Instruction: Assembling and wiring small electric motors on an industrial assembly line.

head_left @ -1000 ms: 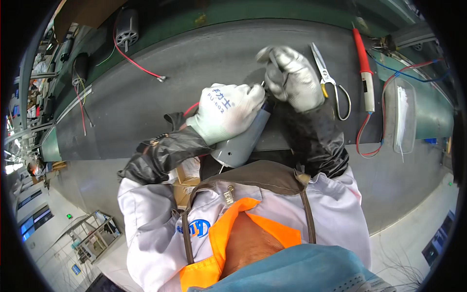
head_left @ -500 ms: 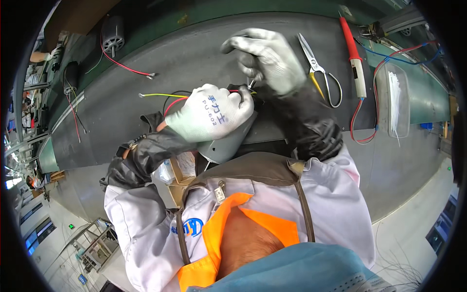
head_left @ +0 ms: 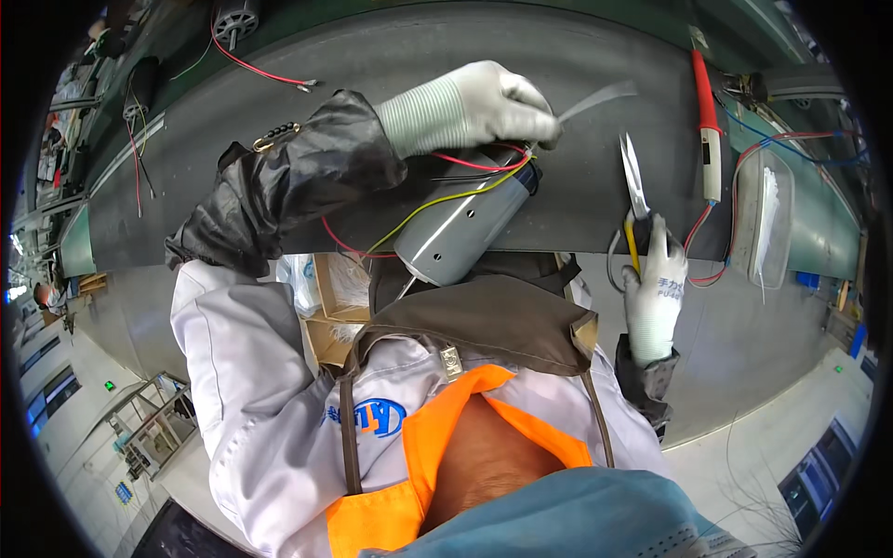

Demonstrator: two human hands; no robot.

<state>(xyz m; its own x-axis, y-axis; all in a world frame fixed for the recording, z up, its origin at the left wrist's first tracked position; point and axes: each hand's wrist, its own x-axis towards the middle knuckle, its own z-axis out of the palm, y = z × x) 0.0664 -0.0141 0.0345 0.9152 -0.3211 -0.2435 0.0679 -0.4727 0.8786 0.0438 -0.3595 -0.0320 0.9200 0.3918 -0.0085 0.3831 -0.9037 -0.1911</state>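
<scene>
Grey motor [head_left: 465, 228] lies slanted at the near edge of the dark bench [head_left: 581, 209], its near end reaching past that edge toward the brown apron [head_left: 484, 321]. At its far end, a red wire [head_left: 476, 166] and a yellow-green wire [head_left: 437, 199] meet in a bunch; both loop back along the casing.

Left hand [head_left: 507, 107], gloved: above the bunched wires, fingertips together, clamped on a translucent whitish strip [head_left: 600, 97] that sticks out to the right. Exact contact with the wires is hidden.

Right hand [head_left: 655, 293], gloved: low at the right, thumb and fingers closed about the handles of the scissors [head_left: 634, 181]. Blades point away from the body, nearly together; finger placement within the loops unclear.

Further right: red-and-white pen-shaped tool [head_left: 707, 121] with a cord, then a clear tray [head_left: 788, 219] of white strips [head_left: 768, 214]. Upper left: second motor [head_left: 234, 23] with red lead.
</scene>
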